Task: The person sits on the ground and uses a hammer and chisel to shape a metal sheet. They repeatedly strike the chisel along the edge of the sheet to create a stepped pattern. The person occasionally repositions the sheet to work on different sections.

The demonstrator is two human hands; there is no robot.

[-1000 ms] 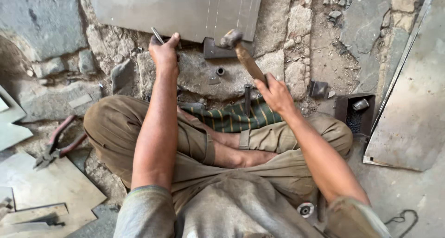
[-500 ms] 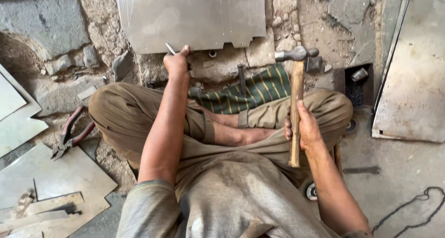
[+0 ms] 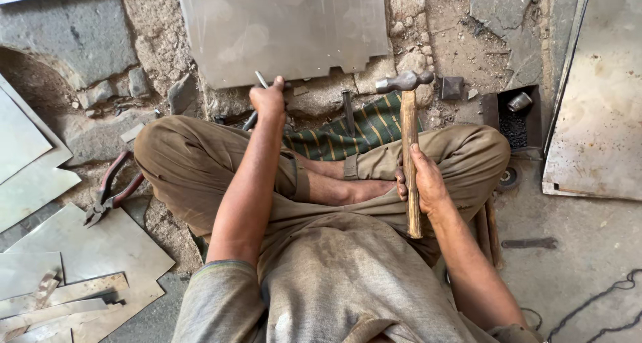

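Note:
I sit cross-legged on the ground. My left hand (image 3: 269,101) is closed around a thin metal punch (image 3: 260,79) whose tip stands at the near edge of a grey metal sheet (image 3: 287,29) lying on the stones ahead. My right hand (image 3: 422,182) grips the wooden handle of a hammer (image 3: 408,129). The hammer is held upright over my right leg, its steel head level with the sheet's near edge and off to the right of the punch.
Red-handled snips (image 3: 107,192) lie to my left beside a pile of cut metal sheets (image 3: 73,263). A large sheet (image 3: 598,95) lies at right, next to a small dark metal box (image 3: 518,116). A striped green cloth (image 3: 361,132) sits before my feet.
The hammer has swung back from near the sheet and now stands upright over my right leg. My left hand has kept the punch at the sheet's edge.

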